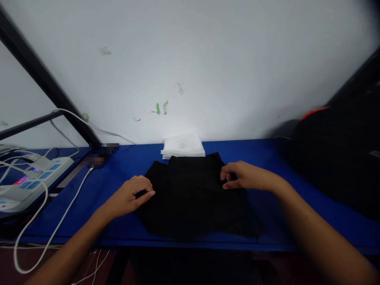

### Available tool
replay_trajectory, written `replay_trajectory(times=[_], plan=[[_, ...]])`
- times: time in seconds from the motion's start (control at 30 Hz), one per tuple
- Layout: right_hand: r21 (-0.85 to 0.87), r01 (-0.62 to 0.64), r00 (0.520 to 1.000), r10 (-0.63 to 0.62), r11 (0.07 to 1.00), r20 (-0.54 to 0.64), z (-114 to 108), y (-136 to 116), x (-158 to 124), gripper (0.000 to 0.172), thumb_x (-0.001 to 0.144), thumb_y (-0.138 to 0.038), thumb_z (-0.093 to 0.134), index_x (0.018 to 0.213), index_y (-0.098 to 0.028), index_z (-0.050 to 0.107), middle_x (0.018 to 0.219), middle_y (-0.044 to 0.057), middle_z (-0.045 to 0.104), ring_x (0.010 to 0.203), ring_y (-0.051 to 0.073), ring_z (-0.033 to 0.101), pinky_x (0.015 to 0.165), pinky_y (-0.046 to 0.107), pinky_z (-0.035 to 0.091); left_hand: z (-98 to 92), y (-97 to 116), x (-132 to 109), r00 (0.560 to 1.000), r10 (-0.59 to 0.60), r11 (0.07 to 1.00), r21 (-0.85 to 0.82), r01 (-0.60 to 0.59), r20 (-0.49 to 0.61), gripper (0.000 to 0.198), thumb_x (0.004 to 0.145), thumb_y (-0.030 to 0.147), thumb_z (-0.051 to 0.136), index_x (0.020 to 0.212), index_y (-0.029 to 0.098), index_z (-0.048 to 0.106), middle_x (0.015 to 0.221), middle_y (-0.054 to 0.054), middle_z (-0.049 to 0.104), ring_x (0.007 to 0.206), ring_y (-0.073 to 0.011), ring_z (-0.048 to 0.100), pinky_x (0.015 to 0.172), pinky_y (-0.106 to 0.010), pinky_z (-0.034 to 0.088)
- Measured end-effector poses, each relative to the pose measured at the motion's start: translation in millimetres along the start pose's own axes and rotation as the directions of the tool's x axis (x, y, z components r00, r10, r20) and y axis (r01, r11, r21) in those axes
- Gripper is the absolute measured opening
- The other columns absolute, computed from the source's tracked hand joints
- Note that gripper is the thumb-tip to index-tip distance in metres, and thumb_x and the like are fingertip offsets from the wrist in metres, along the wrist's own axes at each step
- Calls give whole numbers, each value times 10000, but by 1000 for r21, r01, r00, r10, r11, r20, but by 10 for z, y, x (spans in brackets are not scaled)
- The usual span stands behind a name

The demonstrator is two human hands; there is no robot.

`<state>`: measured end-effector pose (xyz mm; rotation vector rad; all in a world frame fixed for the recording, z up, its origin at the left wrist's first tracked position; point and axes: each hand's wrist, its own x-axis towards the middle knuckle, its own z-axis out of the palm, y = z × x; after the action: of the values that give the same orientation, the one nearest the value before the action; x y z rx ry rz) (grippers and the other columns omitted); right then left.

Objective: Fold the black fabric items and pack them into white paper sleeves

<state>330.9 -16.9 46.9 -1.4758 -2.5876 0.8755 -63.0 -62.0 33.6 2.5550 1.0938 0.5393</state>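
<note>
A black garment (192, 198) lies partly folded on the blue table (267, 154) in front of me. My left hand (133, 194) rests on the garment's left edge, its fingers curled and pinching the cloth. My right hand (242, 176) is at the right edge, thumb and fingers closed on a fold of the fabric. Both forearms reach in from the bottom corners.
A stack of white flat bags (183, 146) sits behind the garment against the white wall. A white power strip (32, 180) with cables lies at the left. A pile of dark items (341, 158) fills the right side. A black metal frame (44, 83) slants at the left.
</note>
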Motion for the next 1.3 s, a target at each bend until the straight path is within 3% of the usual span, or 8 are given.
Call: replay_trajectory(times=[0.17, 0.43, 0.6, 0.77, 0.9, 1.0, 1.13, 1.3], plan=[[8, 6, 1000, -6, 1000, 4, 11, 32, 2, 301, 767, -431, 667, 954, -194, 655, 811, 42, 680, 711, 189, 614, 629, 303, 439, 82, -126, -61, 964, -249, 961, 103, 258, -93, 448, 775, 546, 700, 1068, 228, 584, 1064, -60, 594, 1000, -260, 536, 888, -415, 467], [-53, 81, 995, -83, 995, -47, 15, 26, -18, 278, 794, -432, 651, 962, -213, 681, 851, 59, 689, 799, 236, 629, 721, 370, 476, -98, -42, -68, 959, -274, 961, -49, 271, -71, 227, 859, 421, 583, 798, 211, 521, 791, 15, 580, 723, -165, 550, 679, -288, 460], [-162, 306, 929, -331, 938, -166, 149, -79, 34, 304, 874, -393, 584, 1076, -192, 692, 1127, 114, 659, 1078, 277, 586, 993, 467, 405, -300, -292, 81, 780, -511, 854, -314, 414, -362, 353, 716, 429, 690, 916, 208, 502, 731, 37, 539, 635, -149, 553, 577, -260, 450], [-196, 346, 920, -373, 917, -122, 306, -206, 84, 381, 900, -328, 549, 1236, -170, 636, 1307, 133, 578, 1185, 277, 539, 1037, 452, 399, -193, -343, 347, 625, -509, 849, -464, 252, -591, 491, 681, 376, 731, 1058, 218, 459, 854, -6, 610, 781, -188, 636, 710, -327, 534], [-199, 347, 923, -371, 917, -104, 330, -259, 77, 391, 889, -283, 552, 1260, -182, 623, 1315, 129, 578, 1174, 279, 546, 1024, 458, 418, 58, -34, 537, 772, -192, 981, -148, 128, -606, 269, 825, 283, 614, 1069, 221, 520, 992, -43, 635, 925, -196, 633, 851, -369, 524], [-202, 346, 922, -372, 916, -105, 325, -262, 62, 397, 889, -281, 547, 1264, -177, 624, 1329, 140, 572, 1182, 295, 543, 1022, 478, 418, 218, 133, 621, 968, 85, 990, 130, -55, -235, 191, 884, 218, 541, 1065, 214, 602, 1070, -66, 667, 1025, -229, 619, 930, -433, 480], [-209, 338, 926, -365, 917, -102, 337, -241, 63, 411, 896, -294, 541, 1282, -173, 615, 1345, 148, 561, 1192, 304, 541, 1034, 487, 409, 270, 177, 614, 994, 111, 976, 187, -113, 21, 220, 933, 313, 539, 1087, 209, 656, 1234, -107, 635, 1171, -275, 565, 1017, -505, 409], [-212, 327, 928, -355, 921, -110, 355, -234, 61, 403, 905, -306, 531, 1283, -194, 615, 1346, 137, 561, 1189, 300, 547, 1027, 479, 422, 191, 73, 414, 987, -31, 999, 34, 37, -155, 297, 997, 339, 403, 1236, 278, 568, 1402, -74, 502, 1307, -255, 459, 1098, -528, 342]])
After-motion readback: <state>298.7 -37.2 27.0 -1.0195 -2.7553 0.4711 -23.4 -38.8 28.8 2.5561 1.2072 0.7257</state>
